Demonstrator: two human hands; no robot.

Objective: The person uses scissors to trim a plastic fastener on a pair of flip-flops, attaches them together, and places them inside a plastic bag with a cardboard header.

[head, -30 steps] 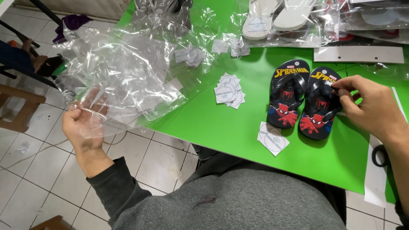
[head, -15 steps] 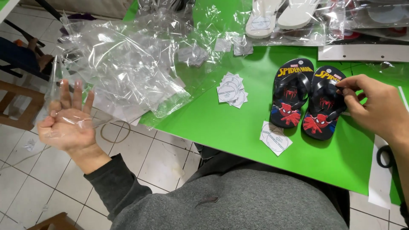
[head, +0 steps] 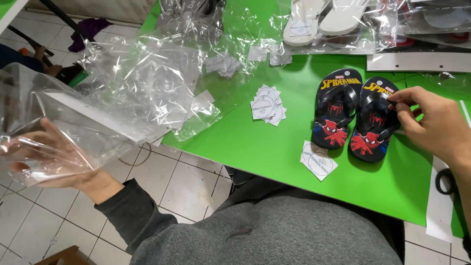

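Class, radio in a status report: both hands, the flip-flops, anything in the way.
Left hand holding clear plastic bag off the table edge. Right hand pinching strap of right flip-flop. Paper labels beside pair.

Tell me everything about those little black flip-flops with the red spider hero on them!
The pair of small black rubber-looking flip-flops lies side by side, soles down, on the green table, toes pointing away. Each has black straps, yellow lettering at the top and a red masked figure at the heel. The right hand pinches the right one's strap.
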